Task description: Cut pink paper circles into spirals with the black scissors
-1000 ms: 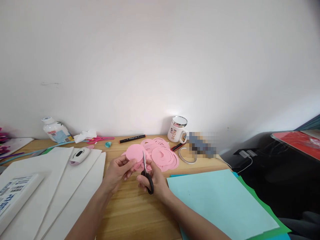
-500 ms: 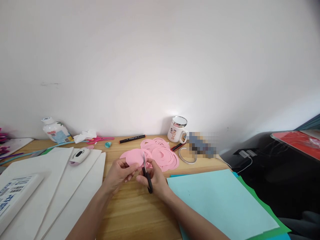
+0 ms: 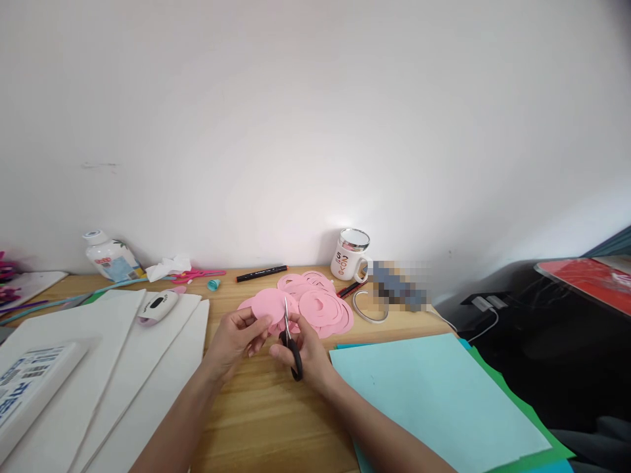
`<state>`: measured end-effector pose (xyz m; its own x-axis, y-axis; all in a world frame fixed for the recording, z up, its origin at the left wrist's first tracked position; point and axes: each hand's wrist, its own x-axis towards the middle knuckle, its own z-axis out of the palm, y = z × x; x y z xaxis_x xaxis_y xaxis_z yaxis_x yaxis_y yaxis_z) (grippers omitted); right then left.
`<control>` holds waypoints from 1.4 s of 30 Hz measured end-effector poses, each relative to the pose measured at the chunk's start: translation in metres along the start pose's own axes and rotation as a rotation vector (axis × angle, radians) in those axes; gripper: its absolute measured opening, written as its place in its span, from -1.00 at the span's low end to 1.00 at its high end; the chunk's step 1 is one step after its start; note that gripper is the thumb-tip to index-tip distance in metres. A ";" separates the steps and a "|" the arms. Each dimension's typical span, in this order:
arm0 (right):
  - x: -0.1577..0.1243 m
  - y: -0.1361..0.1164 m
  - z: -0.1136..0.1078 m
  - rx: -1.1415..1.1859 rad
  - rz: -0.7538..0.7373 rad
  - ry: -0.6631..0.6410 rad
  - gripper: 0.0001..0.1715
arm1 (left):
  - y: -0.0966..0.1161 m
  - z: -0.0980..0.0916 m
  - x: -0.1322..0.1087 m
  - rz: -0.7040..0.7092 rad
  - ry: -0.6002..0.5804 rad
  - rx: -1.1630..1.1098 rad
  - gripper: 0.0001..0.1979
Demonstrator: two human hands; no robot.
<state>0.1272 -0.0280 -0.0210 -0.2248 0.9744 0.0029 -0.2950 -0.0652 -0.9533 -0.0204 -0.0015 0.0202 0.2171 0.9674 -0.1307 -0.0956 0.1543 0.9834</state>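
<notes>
Between thumb and fingers, my left hand (image 3: pixel 242 334) pinches a round piece of pink paper (image 3: pixel 269 305). My right hand (image 3: pixel 306 348) is wrapped round a pair of scissors (image 3: pixel 292 355) with black handles. The silver blades point away from me and lie at the right edge of the pink circle. From this angle I cannot tell whether the blades touch the paper. Just behind both hands spreads a pile of cut pink paper (image 3: pixel 323 309), with rings and rounds overlapping.
A white mug (image 3: pixel 349 256) stands behind the pile, near a black marker (image 3: pixel 261 274). Light blue sheets (image 3: pixel 424 394) cover the right side. White sheets (image 3: pixel 162 368) lie on the left, with a white box (image 3: pixel 34 387) on top. Pink scissors (image 3: pixel 204 273) rest at the back.
The pink circle has shifted slightly right and up and turned a little in my left hand. The scissors have tilted slightly, their blades now nearer together. The rest looks the same.
</notes>
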 end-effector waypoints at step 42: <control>-0.001 -0.008 0.002 -0.014 0.007 -0.079 -0.39 | 0.005 0.000 -0.002 -0.008 0.011 0.085 -0.66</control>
<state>0.1283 -0.0286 -0.0131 -0.2993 0.9540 0.0199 -0.2807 -0.0681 -0.9574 -0.0210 -0.0028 0.0255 0.2065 0.9684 -0.1398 -0.0111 0.1452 0.9893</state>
